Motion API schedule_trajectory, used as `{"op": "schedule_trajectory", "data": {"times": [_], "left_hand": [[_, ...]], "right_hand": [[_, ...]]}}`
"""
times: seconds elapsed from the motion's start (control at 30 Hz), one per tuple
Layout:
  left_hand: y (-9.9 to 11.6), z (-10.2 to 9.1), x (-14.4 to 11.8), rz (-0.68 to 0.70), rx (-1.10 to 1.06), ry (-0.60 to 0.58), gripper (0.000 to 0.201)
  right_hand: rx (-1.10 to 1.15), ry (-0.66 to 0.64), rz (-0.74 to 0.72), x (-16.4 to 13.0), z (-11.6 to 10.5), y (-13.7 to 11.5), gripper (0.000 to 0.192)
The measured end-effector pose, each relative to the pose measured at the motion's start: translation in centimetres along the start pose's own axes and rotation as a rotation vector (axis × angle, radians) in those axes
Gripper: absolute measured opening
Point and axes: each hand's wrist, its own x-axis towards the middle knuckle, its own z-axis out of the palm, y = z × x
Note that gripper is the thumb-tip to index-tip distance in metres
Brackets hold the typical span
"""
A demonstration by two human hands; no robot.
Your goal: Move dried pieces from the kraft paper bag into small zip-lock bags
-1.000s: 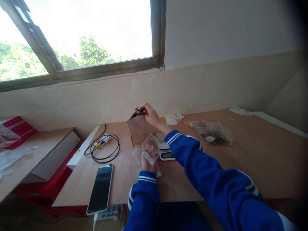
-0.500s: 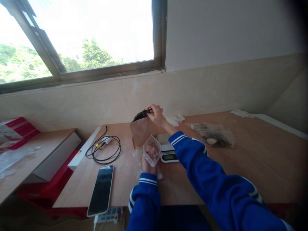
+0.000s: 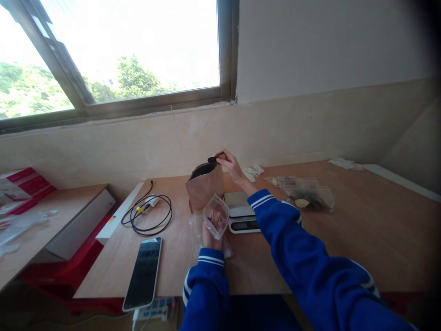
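Note:
My left hand (image 3: 211, 236) is wrapped round a small clear plastic bag (image 3: 216, 216), its mouth open toward me and the fingers showing through the film. Just behind it a brown kraft pouch (image 3: 204, 189) stands upright on the table, its top open and its inside dark. My right hand (image 3: 230, 166) is above the pouch's right rim, pinching what looks like a small spoon (image 3: 212, 159) with a dark head and brownish handle. Whether the dark colour is the spoon or its load I cannot tell. More clear plastic (image 3: 196, 230) lies under my left wrist.
A kitchen scale (image 3: 237, 207) sits right of the bag. Zip bags with dark and pale pieces (image 3: 312, 200) lie farther right. On the left are a coiled black cable (image 3: 168, 216) and a phone (image 3: 144, 271) overhanging the front edge, above a power strip (image 3: 156, 309).
My right hand has risen slightly and shifted right, bringing the dark spoon head up out of the pouch's mouth. My left hand with the plastic bag has barely moved.

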Motion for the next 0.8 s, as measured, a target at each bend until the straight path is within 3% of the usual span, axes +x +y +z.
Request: {"op": "schedule_trajectory", "data": {"times": [0.2,0.33,0.47,0.57,0.8], "left_hand": [[0.1,0.1,-0.2,0.003,0.005,0.013,0.031],[0.2,0.2,-0.4,-0.009,-0.004,0.017,0.032],[0.2,0.4,-0.4,-0.012,-0.039,0.027,0.033],[0.2,0.5,-0.5,-0.023,-0.046,0.017,0.035],[0.3,0.5,-0.6,-0.019,-0.054,0.017,0.036]], "right_hand": [[0.038,-0.035,0.035,0.1,-0.4,0.2,0.018],[-0.259,-0.052,-0.004,0.1,-0.1,-0.2,0.017],[-0.525,-0.007,-0.011,0.2,0.5,-0.3,0.028],[-0.584,0.013,-0.025,0.2,0.6,-0.2,0.034],[-0.661,-0.123,-0.053,0.1,0.1,-0.6,0.018]]}}
